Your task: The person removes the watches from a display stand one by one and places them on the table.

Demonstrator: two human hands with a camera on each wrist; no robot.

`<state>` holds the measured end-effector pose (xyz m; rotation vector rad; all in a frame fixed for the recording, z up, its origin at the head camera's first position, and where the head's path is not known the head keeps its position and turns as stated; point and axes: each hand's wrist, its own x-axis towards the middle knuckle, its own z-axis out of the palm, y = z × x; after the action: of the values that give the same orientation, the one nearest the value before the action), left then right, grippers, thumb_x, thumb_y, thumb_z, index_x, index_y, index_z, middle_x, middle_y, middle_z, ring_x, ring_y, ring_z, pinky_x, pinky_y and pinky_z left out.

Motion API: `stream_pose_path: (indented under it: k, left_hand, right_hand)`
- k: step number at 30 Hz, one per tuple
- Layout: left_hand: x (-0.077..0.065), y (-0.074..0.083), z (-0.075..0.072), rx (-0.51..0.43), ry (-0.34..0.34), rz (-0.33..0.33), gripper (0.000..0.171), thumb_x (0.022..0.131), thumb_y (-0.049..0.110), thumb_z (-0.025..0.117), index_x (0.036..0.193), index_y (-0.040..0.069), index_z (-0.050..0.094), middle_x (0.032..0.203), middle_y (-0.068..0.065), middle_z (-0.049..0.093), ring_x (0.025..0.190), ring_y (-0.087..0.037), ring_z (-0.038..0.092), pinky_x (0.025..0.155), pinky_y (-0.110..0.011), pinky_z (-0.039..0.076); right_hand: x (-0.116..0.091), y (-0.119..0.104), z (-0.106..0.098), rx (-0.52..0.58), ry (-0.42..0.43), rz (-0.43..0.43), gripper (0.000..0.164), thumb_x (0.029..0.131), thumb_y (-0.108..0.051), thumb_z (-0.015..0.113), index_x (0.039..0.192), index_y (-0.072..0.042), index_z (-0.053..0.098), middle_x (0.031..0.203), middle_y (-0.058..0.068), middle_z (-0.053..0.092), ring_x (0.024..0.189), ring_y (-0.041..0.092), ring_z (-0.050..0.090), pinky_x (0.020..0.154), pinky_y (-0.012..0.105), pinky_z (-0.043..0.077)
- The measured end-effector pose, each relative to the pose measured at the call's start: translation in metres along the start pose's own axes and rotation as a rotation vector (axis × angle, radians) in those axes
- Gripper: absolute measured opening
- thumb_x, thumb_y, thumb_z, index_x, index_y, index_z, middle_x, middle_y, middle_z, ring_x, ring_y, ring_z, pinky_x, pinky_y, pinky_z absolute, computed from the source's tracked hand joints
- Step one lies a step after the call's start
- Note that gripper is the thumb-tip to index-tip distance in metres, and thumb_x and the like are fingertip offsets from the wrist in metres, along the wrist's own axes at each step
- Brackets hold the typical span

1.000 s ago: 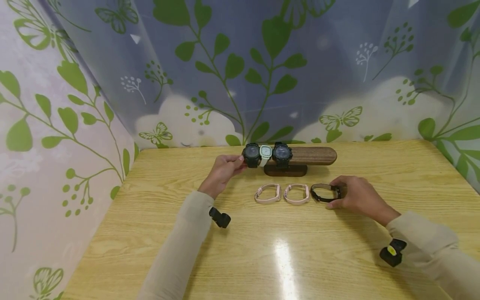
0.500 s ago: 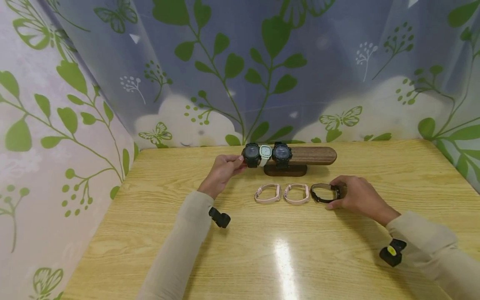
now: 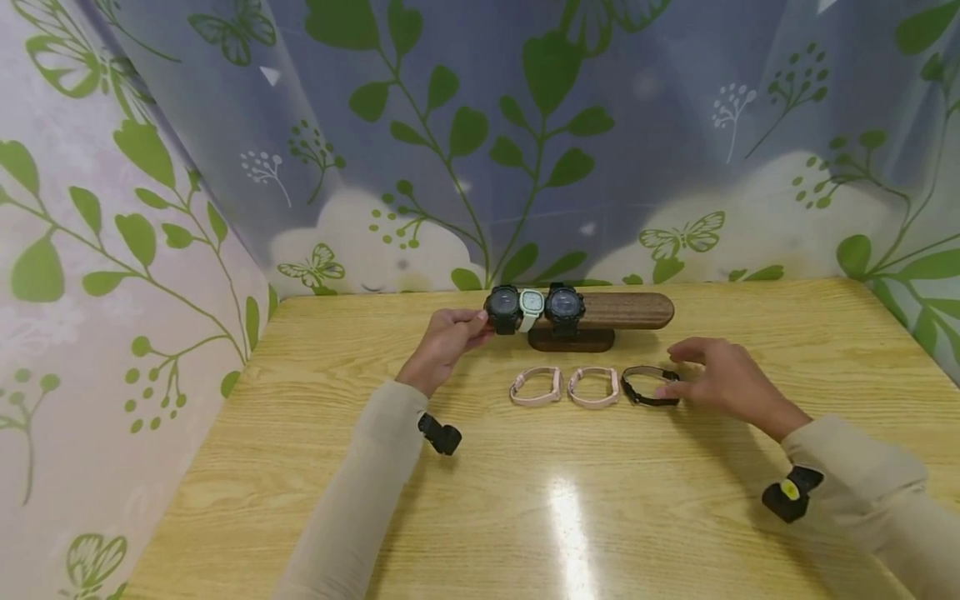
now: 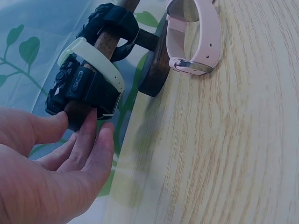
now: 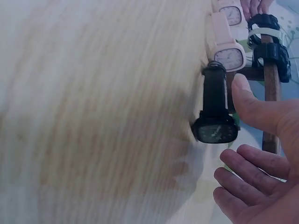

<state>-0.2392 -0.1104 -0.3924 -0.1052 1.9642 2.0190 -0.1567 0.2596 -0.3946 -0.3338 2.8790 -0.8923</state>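
At the back of the table a wooden watch stand (image 3: 630, 312) carries a black watch (image 3: 503, 310) at its left end, a pale green watch (image 3: 531, 302) and another black watch (image 3: 564, 309). My left hand (image 3: 444, 343) pinches the bar's left end between thumb and fingers, as the left wrist view shows. In front of the stand, two pink watches (image 3: 558, 386) (image 3: 616, 388) and a black-strapped watch (image 3: 637, 400) lie in a row on their sides. My right hand (image 3: 731, 385) is spread beside the black-strapped watch, its thumb near the strap and the fingers away from the dial (image 5: 216, 132).
The wooden table (image 3: 480, 500) extends toward me and to both sides. A leaf-patterned curtain (image 3: 450, 150) hangs directly behind the stand, and another patterned cloth (image 3: 112, 292) borders the left side.
My right hand has let go of the black-strapped watch and opened, shifting slightly to the right. The left hand, the stand and the watches stay where they were.
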Motion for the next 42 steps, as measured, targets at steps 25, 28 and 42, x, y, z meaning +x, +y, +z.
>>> stream_pose_path:
  k: [25, 28, 42]
  left_hand:
    - [0.001, 0.000, 0.000, 0.008, 0.006, 0.001, 0.037, 0.107, 0.008, 0.052, 0.138, -0.010, 0.055, 0.132, -0.025, 0.059, 0.122, -0.035, 0.060, 0.108, -0.040, 0.048]
    - [0.001, -0.001, 0.000, 0.011, 0.003, 0.000, 0.037, 0.107, 0.009, 0.052, 0.139, -0.010, 0.054, 0.133, -0.025, 0.058, 0.122, -0.034, 0.060, 0.109, -0.040, 0.048]
    - [0.000, -0.001, -0.001, 0.011, 0.006, 0.002, 0.037, 0.107, 0.009, 0.053, 0.139, -0.010, 0.055, 0.131, -0.024, 0.060, 0.123, -0.035, 0.060, 0.109, -0.040, 0.048]
  right_hand:
    - [0.034, -0.003, -0.020, 0.292, 0.133, 0.129, 0.077, 0.097, -0.044, 0.069, 0.149, 0.007, 0.044, 0.140, 0.031, 0.053, 0.125, 0.049, 0.054, 0.094, 0.061, 0.052]
    - [0.037, -0.004, -0.020, 0.326, 0.131, 0.140, 0.076, 0.098, -0.043, 0.068, 0.150, 0.005, 0.042, 0.144, 0.031, 0.049, 0.128, 0.049, 0.051, 0.097, 0.063, 0.050]
    - [0.042, -0.004, -0.016, 0.516, 0.154, 0.156, 0.068, 0.100, -0.035, 0.066, 0.150, 0.006, 0.043, 0.141, 0.030, 0.050, 0.090, 0.003, 0.071, 0.101, 0.051, 0.052]
